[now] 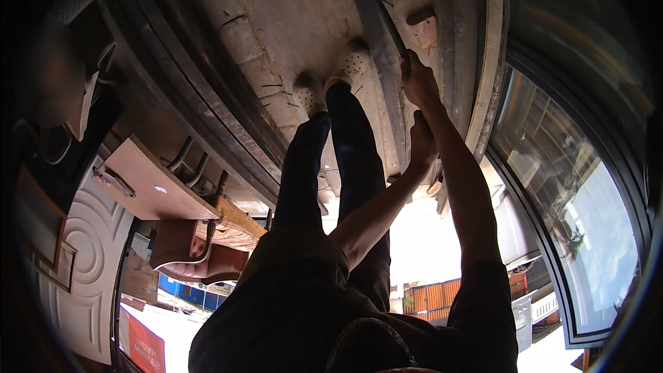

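Note:
My right hand (pixel 420 83) is wrapped round a long, thin dark rod (pixel 387 17), which slants up and left from the fist to the top edge of the view. Just behind it, my left hand (pixel 423 139) is closed and partly covered by my right forearm. It sits roughly in line with the rod, but what its fingers hold is hidden. A long grey strip (pixel 383 72) lies on the floor beside the rod. The rod's far end cannot be seen.
Long dark beams (pixel 186 76) run along the left, with more planks (pixel 476 48) at right. My light clogs (pixel 309 93) stand on the littered floor (pixel 262 21). A wood block (pixel 425 31) lies near the rod. A framed window (pixel 580 193) leans right; a panel with a handle (pixel 155 183) stands left.

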Motion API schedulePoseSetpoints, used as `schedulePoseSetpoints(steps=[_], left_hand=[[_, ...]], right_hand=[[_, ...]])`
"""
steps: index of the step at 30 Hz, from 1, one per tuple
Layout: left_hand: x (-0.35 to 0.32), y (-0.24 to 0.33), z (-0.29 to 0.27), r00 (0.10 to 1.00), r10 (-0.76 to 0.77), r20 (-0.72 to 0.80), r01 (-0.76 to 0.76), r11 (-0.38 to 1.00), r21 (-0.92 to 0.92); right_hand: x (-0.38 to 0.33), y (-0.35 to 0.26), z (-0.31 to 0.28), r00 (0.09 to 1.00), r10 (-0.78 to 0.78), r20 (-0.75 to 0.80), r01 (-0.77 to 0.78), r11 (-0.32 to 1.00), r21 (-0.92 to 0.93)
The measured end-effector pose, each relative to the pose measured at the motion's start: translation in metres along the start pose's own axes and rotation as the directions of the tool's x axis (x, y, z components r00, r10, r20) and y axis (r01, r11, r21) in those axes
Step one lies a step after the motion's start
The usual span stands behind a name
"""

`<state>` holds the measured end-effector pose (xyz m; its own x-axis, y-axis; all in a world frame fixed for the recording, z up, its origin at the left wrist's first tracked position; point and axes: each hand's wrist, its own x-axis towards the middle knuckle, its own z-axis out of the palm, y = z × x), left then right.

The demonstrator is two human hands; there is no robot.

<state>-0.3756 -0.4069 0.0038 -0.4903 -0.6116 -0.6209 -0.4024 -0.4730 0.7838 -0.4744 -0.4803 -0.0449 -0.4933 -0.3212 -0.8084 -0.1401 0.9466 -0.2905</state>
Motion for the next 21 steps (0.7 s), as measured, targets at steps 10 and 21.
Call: schedulePoseSetpoints(steps=[10,21], left_hand=[[-0.004,-0.051,0.012,0.997,-0.071,-0.034,0.064,0.982,-0.18],[-0.021,-0.109,0.031,0.959,-0.275,-0.064,0.249,0.931,-0.268]], right_hand=[[0.011,0.031,0.035,0.995,-0.005,-0.099,-0.001,0.998,-0.058],[0.022,0.043,0.057,0.996,0.02,-0.086,-0.033,0.988,-0.151]])
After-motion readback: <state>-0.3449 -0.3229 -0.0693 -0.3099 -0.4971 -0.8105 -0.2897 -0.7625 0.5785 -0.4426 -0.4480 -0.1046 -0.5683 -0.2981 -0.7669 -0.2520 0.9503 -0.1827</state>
